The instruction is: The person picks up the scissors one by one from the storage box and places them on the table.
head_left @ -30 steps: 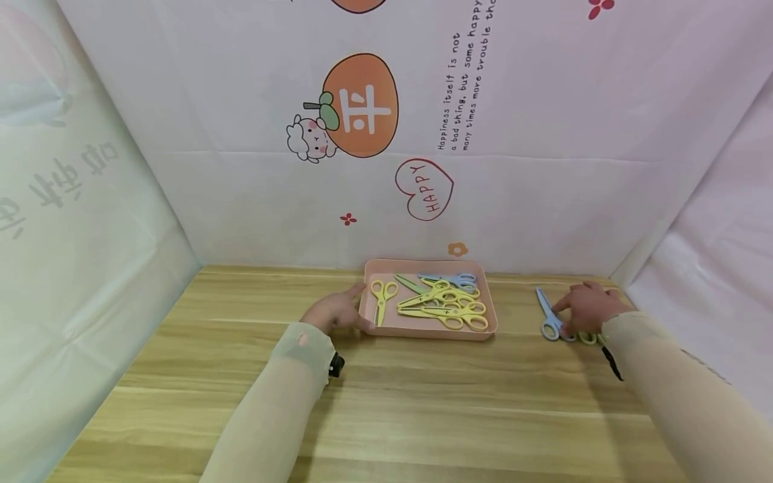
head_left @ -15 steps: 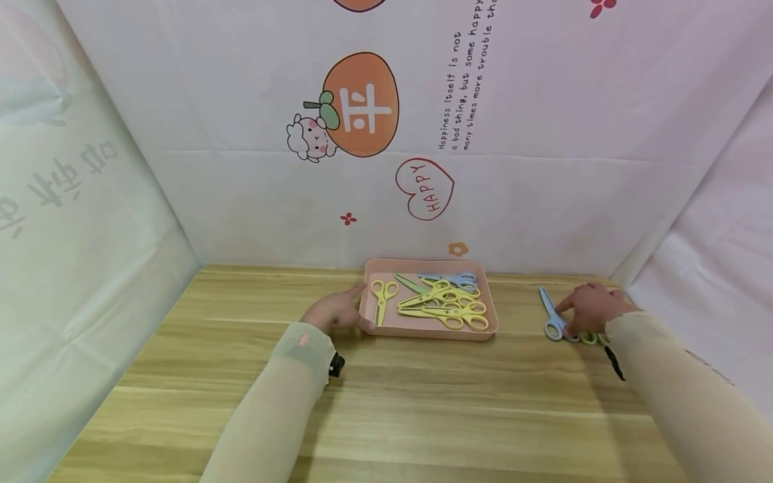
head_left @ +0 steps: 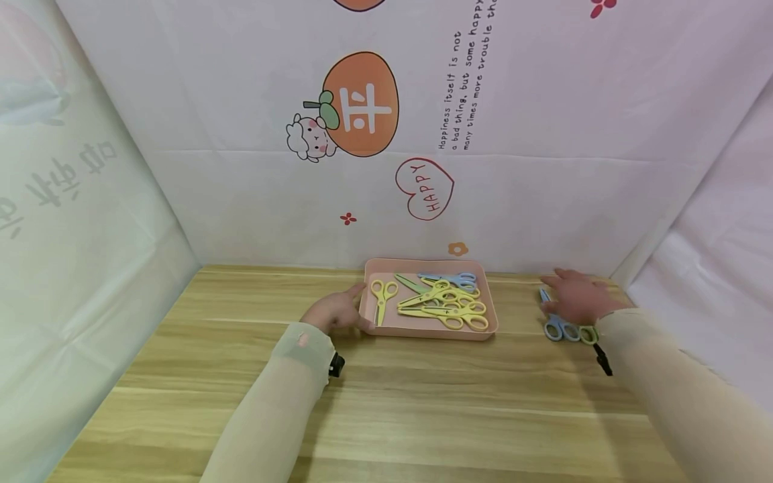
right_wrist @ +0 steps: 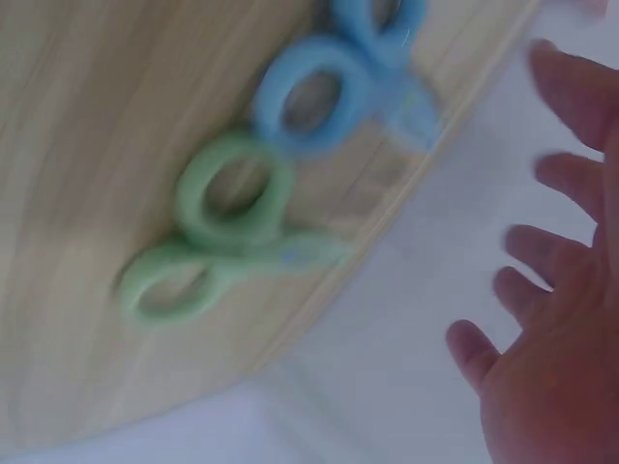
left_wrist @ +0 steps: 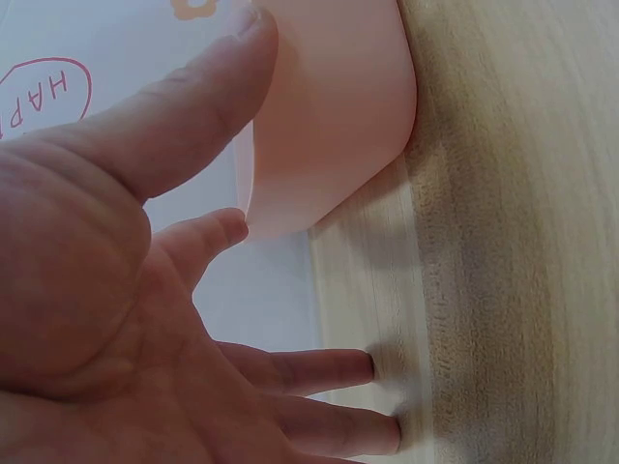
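My left hand [head_left: 335,312] rests at the left end of a shallow pink tray [head_left: 431,333]. In the left wrist view the thumb and one fingertip touch the tray's rim, while other fingers reach straight over the table. Inside the tray lie yellow scissors [head_left: 383,302], several more yellow pairs in a heap, green scissors [head_left: 410,284] and blue scissors [head_left: 466,278]. To the right, my right hand [head_left: 581,296] hovers with spread fingers over another blue pair of scissors [right_wrist: 385,82] and a green pair [right_wrist: 290,251] on the table, holding neither.
A wooden table [head_left: 423,409] carries everything. White printed cloth [head_left: 241,201] stands as a wall right behind the tray, with more cloth at the left and right sides.
My right hand has lifted off the blue scissors on the table and spread its fingers, uncovering more of the handles of both pairs. The left hand and tray have stayed put.
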Action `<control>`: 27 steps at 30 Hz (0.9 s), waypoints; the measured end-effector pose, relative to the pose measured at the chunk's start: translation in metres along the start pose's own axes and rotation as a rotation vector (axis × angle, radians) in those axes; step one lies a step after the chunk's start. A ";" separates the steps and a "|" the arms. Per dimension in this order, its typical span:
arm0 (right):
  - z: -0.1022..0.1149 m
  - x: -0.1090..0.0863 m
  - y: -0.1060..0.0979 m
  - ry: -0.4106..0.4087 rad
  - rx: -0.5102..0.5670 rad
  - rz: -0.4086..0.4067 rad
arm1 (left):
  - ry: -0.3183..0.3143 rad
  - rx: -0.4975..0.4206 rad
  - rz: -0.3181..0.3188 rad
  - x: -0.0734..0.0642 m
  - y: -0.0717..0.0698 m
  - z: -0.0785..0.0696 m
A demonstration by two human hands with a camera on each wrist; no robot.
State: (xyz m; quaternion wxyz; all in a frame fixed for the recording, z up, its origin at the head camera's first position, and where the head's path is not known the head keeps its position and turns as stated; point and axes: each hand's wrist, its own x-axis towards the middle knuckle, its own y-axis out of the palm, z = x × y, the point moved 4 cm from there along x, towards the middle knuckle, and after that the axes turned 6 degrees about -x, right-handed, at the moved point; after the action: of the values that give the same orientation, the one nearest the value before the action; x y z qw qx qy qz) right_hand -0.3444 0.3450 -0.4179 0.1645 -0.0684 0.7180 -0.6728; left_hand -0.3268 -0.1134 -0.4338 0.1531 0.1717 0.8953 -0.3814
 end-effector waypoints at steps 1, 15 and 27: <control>0.008 0.003 -0.001 -0.015 0.009 -0.018 | -0.003 0.000 0.004 0.000 0.000 0.000; 0.118 0.026 -0.004 -0.272 0.047 -0.029 | 0.002 0.002 0.001 -0.001 0.000 -0.001; 0.117 0.046 -0.011 0.029 0.336 0.002 | -0.005 -0.001 -0.001 -0.001 0.000 -0.001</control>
State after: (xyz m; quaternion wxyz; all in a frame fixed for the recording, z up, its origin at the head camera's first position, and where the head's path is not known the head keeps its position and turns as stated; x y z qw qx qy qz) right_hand -0.3505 0.2184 -0.4181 0.1637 -0.0296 0.5979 -0.7841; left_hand -0.3258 -0.1133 -0.4326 0.1550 0.1702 0.8952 -0.3816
